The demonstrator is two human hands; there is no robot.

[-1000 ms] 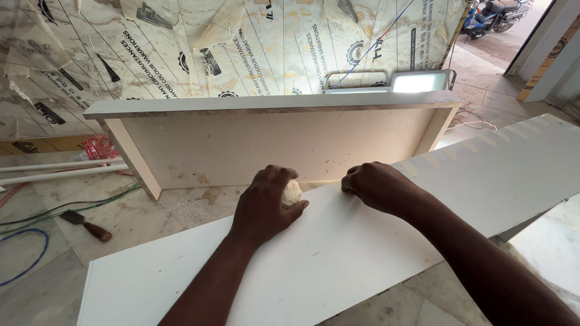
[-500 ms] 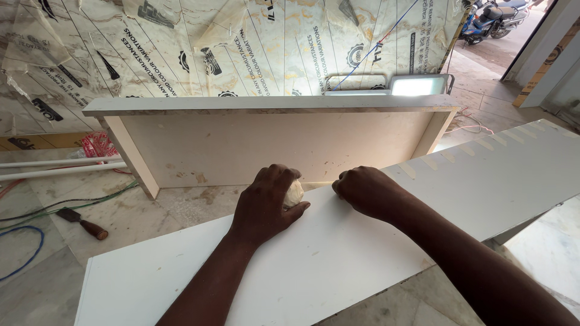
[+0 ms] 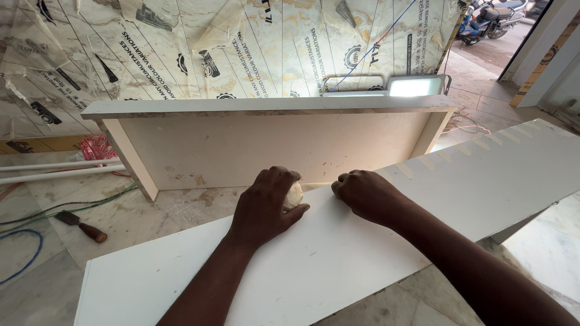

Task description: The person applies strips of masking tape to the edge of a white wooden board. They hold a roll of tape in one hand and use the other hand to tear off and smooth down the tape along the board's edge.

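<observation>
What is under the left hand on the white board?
A pale wad, perhaps cloth, shows under the left hand, at the white board edge. Most of the wad is covered by the fingers, so its full shape cannot be seen.

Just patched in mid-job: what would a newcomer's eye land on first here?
Two hands meet at the far edge of a long white board across the foreground: the left hand grips a pale roll of tape, the right hand presses a fist beside it. Behind stands a white open-fronted panel frame, with a bright work lamp glowing above its right end.
</observation>
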